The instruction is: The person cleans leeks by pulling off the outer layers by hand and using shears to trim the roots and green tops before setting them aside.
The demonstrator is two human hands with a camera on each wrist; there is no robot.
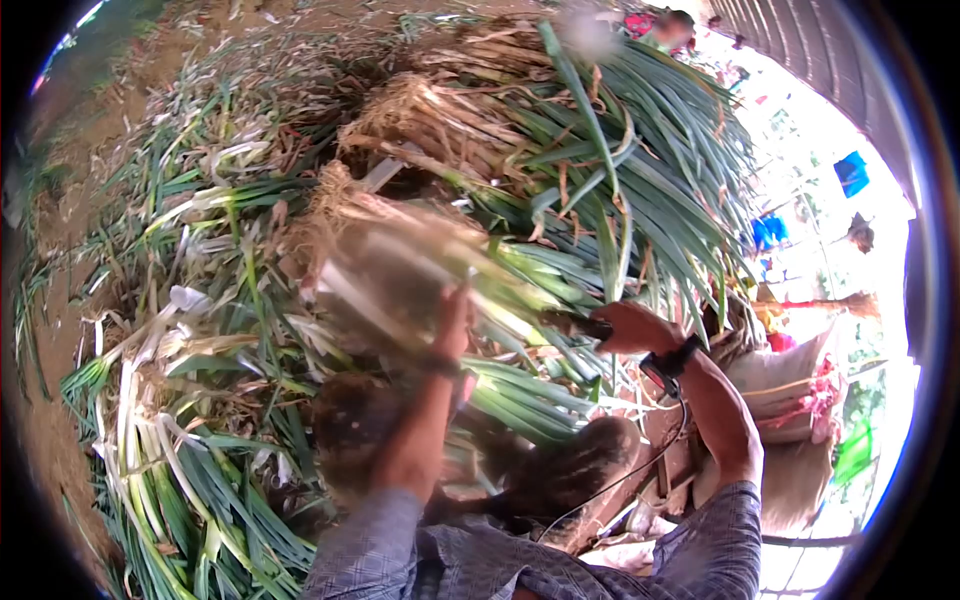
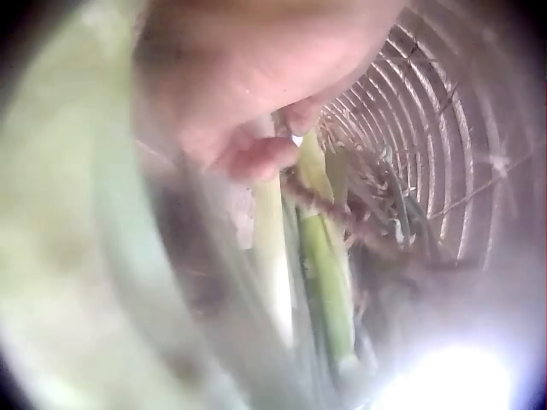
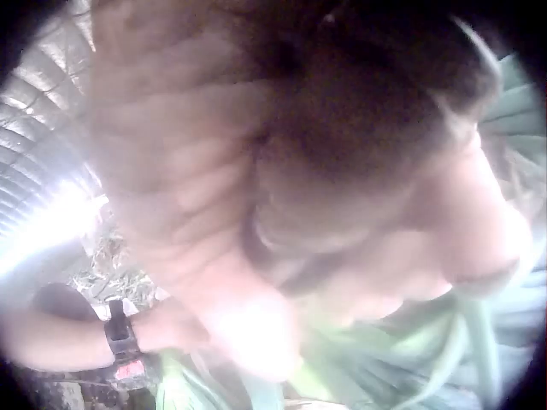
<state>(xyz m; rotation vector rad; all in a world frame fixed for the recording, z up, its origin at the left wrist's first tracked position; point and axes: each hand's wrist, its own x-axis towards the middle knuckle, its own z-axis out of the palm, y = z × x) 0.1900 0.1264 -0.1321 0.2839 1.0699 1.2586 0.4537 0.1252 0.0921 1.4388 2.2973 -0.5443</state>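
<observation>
My left hand (image 1: 455, 322) grips long green onions (image 1: 400, 275), whose pale stalks are blurred in the head view. In the left wrist view, the fingers (image 2: 256, 161) curl at a pale green stalk (image 2: 325, 282). To the right, my right hand (image 1: 640, 328) curls round a dark narrow tool (image 1: 572, 322), held over the green leaves. Its exact kind cannot be told. The right wrist view shows the bent fingers (image 3: 359, 282) close up, with green leaves (image 3: 427, 359) below them.
A big heap of green onions (image 1: 660, 130), roots to the left, lies beyond the hands. Peeled stalks (image 1: 140, 440) lie at the lower left among scattered leaf waste (image 1: 230, 130). Sacks (image 1: 780, 420) stand at the right; a person (image 1: 665, 30) is at the back.
</observation>
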